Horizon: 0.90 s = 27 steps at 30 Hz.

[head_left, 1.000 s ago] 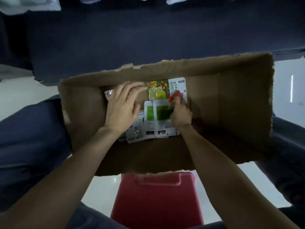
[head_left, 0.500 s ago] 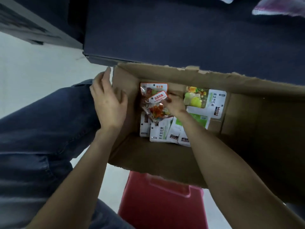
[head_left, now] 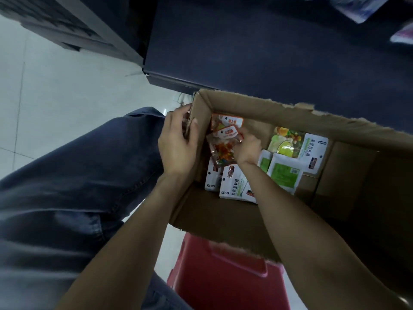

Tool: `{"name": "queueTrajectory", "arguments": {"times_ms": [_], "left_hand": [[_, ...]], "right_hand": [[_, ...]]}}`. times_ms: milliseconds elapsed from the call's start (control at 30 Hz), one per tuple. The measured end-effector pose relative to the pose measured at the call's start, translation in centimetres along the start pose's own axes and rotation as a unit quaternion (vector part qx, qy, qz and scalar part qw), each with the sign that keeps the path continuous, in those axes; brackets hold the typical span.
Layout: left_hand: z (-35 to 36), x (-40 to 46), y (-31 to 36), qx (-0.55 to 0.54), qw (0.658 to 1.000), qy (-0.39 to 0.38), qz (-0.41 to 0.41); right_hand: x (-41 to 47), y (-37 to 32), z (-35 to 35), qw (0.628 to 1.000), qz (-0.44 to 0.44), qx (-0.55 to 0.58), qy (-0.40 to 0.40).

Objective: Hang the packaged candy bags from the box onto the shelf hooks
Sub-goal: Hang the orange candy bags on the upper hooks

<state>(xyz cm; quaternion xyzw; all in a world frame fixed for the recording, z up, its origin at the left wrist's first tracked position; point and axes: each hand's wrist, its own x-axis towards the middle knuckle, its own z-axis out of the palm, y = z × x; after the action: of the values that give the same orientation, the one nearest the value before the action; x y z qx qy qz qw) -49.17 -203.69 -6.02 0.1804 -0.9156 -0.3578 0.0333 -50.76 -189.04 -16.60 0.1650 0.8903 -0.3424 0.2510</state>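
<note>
An open cardboard box (head_left: 225,218) sits in front of me on a red stool. My left hand (head_left: 178,144) grips the box's left wall, thumb inside and fingers outside. Inside the box my right hand (head_left: 247,148) pinches clear candy bags with orange-and-white headers (head_left: 223,145), lifted against the left inner wall. Several white and green candy bags (head_left: 283,173) lie flat on the box floor. A bag with fruit pictures (head_left: 288,142) leans at the back. No shelf hooks are in view.
A dark blue shelf base (head_left: 268,54) stands just behind the box. The red plastic stool (head_left: 223,278) is under the box. My leg in blue jeans (head_left: 78,175) is at the left, over a pale tiled floor (head_left: 55,86). Packets (head_left: 366,7) hang at the top right.
My left hand has left the bags and taken hold of the box's left wall. My right hand has shifted left and picked up the orange-header bags. The view has swung left.
</note>
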Motion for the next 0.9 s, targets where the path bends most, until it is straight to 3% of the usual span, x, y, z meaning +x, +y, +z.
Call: {"name": "queueTrajectory", "arguments": {"times_ms": [67,167,267,367,467,533,633,800,900], "left_hand": [[-0.2,0.0,0.2,0.019,1.000,-0.001,0.008],[-0.5,-0.5,0.9,0.065,0.996,0.026,0.047],[-1.5,-1.5,3.1,0.006,0.994,0.028,0.105],[-3.2,-3.2,7.4,-0.129,0.983,-0.118,0.053],[-4.7,-4.9,12.1,-0.264,0.923,-0.260,-0.103],[-5.4,-5.8,15.1,-0.319,0.883,-0.319,-0.132],[-6.3,-6.7,19.4,-0.385,0.854,-0.337,-0.097],[-9.4,-7.3,26.9,-0.383,0.869,-0.312,0.020],[-11.2,-6.8,31.2,-0.330,0.889,-0.285,0.139]], "right_hand": [[-1.7,-0.6,-2.1,0.995,-0.076,-0.045,0.054],[-4.3,-0.3,-6.8,0.953,-0.248,-0.107,0.139],[-7.7,-0.2,-12.7,0.925,-0.315,-0.106,0.183],[-12.4,-0.6,-18.1,0.935,-0.290,-0.025,0.205],[-16.8,-0.8,-22.5,0.950,-0.205,0.129,0.199],[-19.2,-0.9,-24.7,0.933,-0.193,0.231,0.199],[-22.1,-1.0,-27.8,0.920,-0.202,0.260,0.213],[-25.8,-1.3,-33.6,0.901,-0.239,0.211,0.293],[-26.8,-1.9,-37.2,0.883,-0.259,0.233,0.313]]}}
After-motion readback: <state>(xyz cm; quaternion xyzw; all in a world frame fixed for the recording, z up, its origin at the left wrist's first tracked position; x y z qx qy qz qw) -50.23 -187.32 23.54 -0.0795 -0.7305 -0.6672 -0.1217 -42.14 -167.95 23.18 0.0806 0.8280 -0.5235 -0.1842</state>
